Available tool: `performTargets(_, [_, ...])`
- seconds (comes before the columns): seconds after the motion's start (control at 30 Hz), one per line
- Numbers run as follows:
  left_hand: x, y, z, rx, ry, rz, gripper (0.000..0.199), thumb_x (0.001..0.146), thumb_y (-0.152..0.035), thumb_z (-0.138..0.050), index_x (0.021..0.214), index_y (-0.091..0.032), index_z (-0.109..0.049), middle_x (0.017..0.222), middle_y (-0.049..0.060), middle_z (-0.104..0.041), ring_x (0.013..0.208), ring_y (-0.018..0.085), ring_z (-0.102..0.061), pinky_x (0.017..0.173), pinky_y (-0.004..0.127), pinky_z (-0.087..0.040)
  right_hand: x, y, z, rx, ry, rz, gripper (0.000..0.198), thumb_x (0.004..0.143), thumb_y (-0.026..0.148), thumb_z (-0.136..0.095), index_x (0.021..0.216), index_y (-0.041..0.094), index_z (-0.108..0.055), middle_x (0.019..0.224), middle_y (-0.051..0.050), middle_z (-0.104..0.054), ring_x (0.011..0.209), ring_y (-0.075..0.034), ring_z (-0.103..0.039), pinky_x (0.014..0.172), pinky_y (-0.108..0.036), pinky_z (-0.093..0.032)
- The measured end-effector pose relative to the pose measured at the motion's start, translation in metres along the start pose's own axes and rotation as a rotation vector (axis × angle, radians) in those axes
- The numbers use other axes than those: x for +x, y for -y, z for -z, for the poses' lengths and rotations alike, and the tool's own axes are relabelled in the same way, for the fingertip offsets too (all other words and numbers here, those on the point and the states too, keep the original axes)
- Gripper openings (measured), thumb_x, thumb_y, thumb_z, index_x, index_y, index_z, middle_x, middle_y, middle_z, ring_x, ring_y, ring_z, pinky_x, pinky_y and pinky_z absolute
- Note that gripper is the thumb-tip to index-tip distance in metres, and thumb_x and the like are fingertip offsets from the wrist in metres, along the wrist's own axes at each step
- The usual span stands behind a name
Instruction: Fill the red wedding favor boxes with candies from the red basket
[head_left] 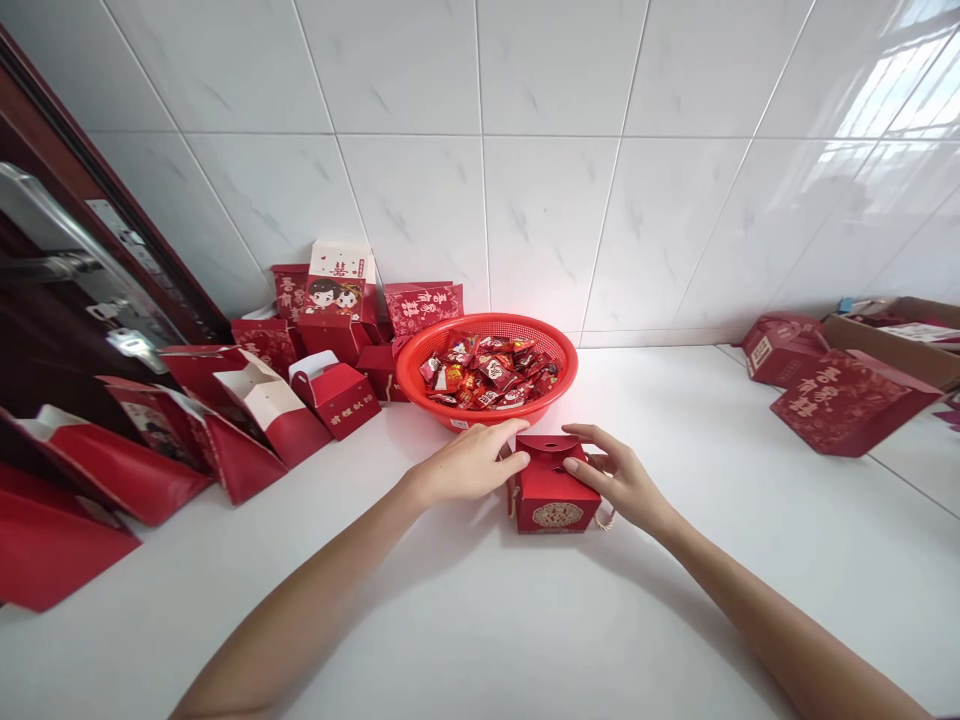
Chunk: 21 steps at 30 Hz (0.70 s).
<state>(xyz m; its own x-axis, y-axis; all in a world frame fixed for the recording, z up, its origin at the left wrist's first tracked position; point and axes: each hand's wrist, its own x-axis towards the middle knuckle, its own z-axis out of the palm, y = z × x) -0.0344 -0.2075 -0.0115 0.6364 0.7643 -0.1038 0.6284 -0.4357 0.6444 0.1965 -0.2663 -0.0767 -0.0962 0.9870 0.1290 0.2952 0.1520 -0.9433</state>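
A small red gift box (559,490) with a gold round emblem on its front stands on the white counter before me. My left hand (474,462) grips its left upper edge, thumb by the top flap. My right hand (621,480) holds the right side, its thumb pressed on the lid and its fingers around the far corner. The top flap with a small slot stands partly raised at the back. Cord tassels hang at both sides of the box. Just behind it is a red plastic basket (487,412) heaped with wrapped candies (495,372).
Several red boxes and bags line the left, among them an open-topped box (262,395) and a handled box (335,395). To the right are a printed red bag (851,400), a hexagonal box (784,347) and a cardboard carton (881,345). A tiled wall rises behind; a door stands left.
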Motion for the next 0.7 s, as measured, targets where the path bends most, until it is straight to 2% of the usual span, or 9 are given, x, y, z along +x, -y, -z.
performTargets(0.07, [0.002, 0.001, 0.0, -0.009, 0.005, -0.008, 0.053, 0.091, -0.04, -0.051, 0.139, -0.018, -0.058, 0.105, 0.007, -0.075, 0.098, 0.026, -0.069, 0.085, 0.035, -0.051, 0.0, 0.0, -0.001, -0.038, -0.043, 0.07, 0.048, 0.091, 0.057, -0.062, 0.127, 0.027, -0.062, 0.13, -0.01, -0.065, 0.083, -0.019, -0.067, 0.071, -0.036, -0.059])
performTargets(0.17, [0.005, 0.003, 0.0, -0.113, -0.003, 0.009, 0.056, 0.085, -0.038, -0.061, 0.136, -0.015, -0.058, 0.08, 0.0, -0.069, 0.08, 0.022, -0.066, 0.077, 0.033, -0.05, 0.0, 0.0, 0.0, -0.1, -0.069, 0.157, 0.041, 0.091, 0.059, -0.062, 0.112, 0.026, -0.073, 0.125, -0.011, -0.066, 0.083, -0.02, -0.066, 0.073, -0.036, -0.059])
performTargets(0.27, [0.007, 0.003, 0.007, -0.33, 0.031, 0.031, 0.055, 0.079, -0.036, -0.07, 0.128, -0.013, -0.06, 0.064, -0.005, -0.06, 0.068, 0.017, -0.061, 0.073, 0.03, -0.048, 0.001, -0.001, 0.001, -0.112, -0.064, 0.143, 0.04, 0.09, 0.06, -0.063, 0.108, 0.027, -0.076, 0.125, -0.012, -0.065, 0.076, -0.017, -0.064, 0.073, -0.037, -0.058])
performTargets(0.33, [0.005, 0.0, 0.013, -0.513, 0.075, 0.036, 0.054, 0.077, -0.037, -0.074, 0.123, -0.013, -0.06, 0.06, -0.006, -0.058, 0.062, 0.014, -0.057, 0.067, 0.028, -0.045, 0.001, -0.002, 0.002, -0.104, -0.061, 0.139, 0.039, 0.09, 0.059, -0.064, 0.109, 0.027, -0.076, 0.124, -0.011, -0.066, 0.078, -0.018, -0.064, 0.075, -0.037, -0.058])
performTargets(0.4, [0.002, -0.004, 0.019, -0.713, 0.075, 0.0, 0.051, 0.077, -0.037, -0.076, 0.12, -0.015, -0.06, 0.064, -0.004, -0.061, 0.061, 0.013, -0.058, 0.065, 0.028, -0.046, 0.001, -0.002, 0.001, -0.102, -0.059, 0.14, 0.038, 0.09, 0.058, -0.064, 0.109, 0.028, -0.076, 0.125, -0.011, -0.066, 0.087, -0.021, -0.066, 0.077, -0.038, -0.058])
performTargets(0.5, [-0.001, -0.01, 0.02, -0.903, 0.05, -0.116, 0.044, 0.079, -0.035, -0.075, 0.117, -0.017, -0.062, 0.089, 0.005, -0.071, 0.078, 0.017, -0.068, 0.075, 0.032, -0.053, 0.002, -0.002, 0.0, -0.104, -0.056, 0.139, 0.036, 0.089, 0.057, -0.066, 0.108, 0.028, -0.077, 0.126, -0.011, -0.066, 0.095, -0.023, -0.067, 0.079, -0.038, -0.058])
performTargets(0.6, [-0.001, -0.013, 0.007, -0.782, 0.071, -0.164, 0.046, 0.078, -0.028, -0.075, 0.121, -0.018, -0.062, 0.112, 0.011, -0.071, 0.097, 0.022, -0.07, 0.084, 0.036, -0.055, 0.003, -0.001, 0.003, -0.033, -0.036, 0.108, 0.038, 0.087, 0.056, -0.068, 0.109, 0.026, -0.076, 0.127, -0.011, -0.066, 0.092, -0.022, -0.068, 0.078, -0.037, -0.058])
performTargets(0.7, [0.001, -0.013, -0.012, -0.514, 0.029, -0.153, 0.053, 0.075, -0.021, -0.074, 0.126, -0.018, -0.062, 0.122, 0.011, -0.069, 0.101, 0.024, -0.07, 0.085, 0.037, -0.057, 0.004, 0.006, 0.014, 0.133, -0.018, -0.01, 0.045, 0.079, 0.053, -0.077, 0.111, 0.022, -0.073, 0.109, -0.01, -0.072, 0.071, -0.017, -0.063, 0.064, -0.034, -0.055])
